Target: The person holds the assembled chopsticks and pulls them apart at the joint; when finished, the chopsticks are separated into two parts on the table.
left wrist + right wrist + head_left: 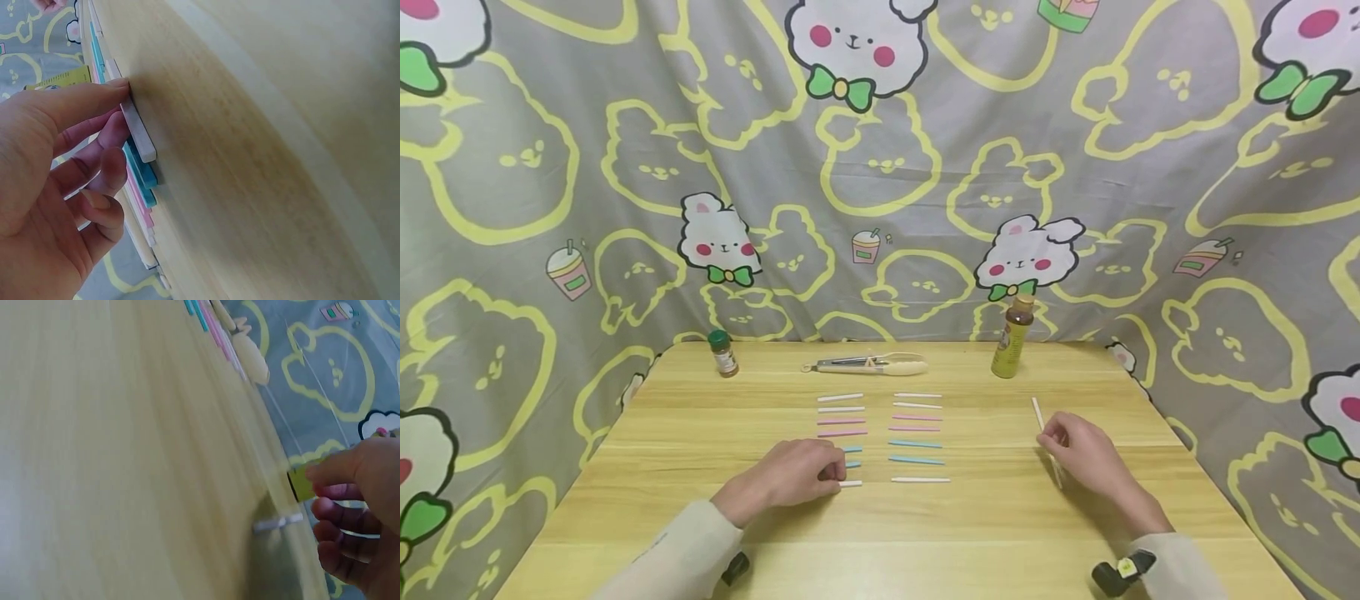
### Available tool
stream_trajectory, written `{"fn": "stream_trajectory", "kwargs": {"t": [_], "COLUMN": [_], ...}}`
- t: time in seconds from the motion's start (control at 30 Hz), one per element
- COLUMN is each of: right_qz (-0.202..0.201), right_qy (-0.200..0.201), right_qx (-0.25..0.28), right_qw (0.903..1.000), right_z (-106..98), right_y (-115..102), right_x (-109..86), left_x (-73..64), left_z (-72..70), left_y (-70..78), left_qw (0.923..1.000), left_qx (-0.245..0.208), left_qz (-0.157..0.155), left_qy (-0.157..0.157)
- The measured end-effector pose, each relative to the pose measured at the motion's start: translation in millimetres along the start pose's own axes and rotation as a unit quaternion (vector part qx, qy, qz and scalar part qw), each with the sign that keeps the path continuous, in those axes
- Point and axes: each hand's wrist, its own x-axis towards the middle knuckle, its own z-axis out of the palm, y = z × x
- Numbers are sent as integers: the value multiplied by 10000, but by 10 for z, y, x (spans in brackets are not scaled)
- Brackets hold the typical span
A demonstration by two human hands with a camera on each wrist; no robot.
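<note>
In the head view my left hand [801, 473] is at the near end of the left column of short sticks. Its thumb and a finger pinch the nearest white stick [142, 137], which lies level at the table surface. Just beyond this stick are blue sticks [142, 167], partly hidden by the fingers. My right hand [1086, 454] hovers at the right side with loosely bent fingers, above and beside another white stick [278, 522] lying on the table. A gap shows between them in the right wrist view, and I see nothing held there.
A right-hand column holds white, pink [916, 429] and blue sticks, ending in a white stick [921, 480]. Farther back are a green-capped jar [724, 354], metal tongs [865, 364] and a yellow-labelled bottle [1011, 346]. Patterned cloth [880, 192] surrounds the wooden table [985, 533].
</note>
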Motion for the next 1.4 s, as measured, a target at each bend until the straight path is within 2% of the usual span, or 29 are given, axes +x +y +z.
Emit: {"fn": "stream_trajectory", "kwargs": {"t": [0.27,0.63,0.77,0.97,1.27,1.4], "right_qz": [453,111,-36,-323,-825,-1178], "right_qy": [-246,130,136,-171,-426,-349], "right_qx": [-43,-541,-297,137,67,83], "right_qw": [9987,9984,9995,9992,9957,9924], "right_z": [68,150,206,303,492,571], "right_y": [114,8,-137,-487,-877,-1017], "right_x": [-19,34,60,83,68,51], "left_x": [7,16,12,28,124,157], "left_z": [7,1,3,2,-34,-34], "left_y": [7,11,5,-2,58,95], "left_qw": [10000,10000,10000,9999,9990,9985], "left_qx": [52,-6,-5,-87,-162,-142], "left_qz": [24,-24,-31,-47,-107,-63], "left_qy": [9,-66,-60,-17,415,525]}}
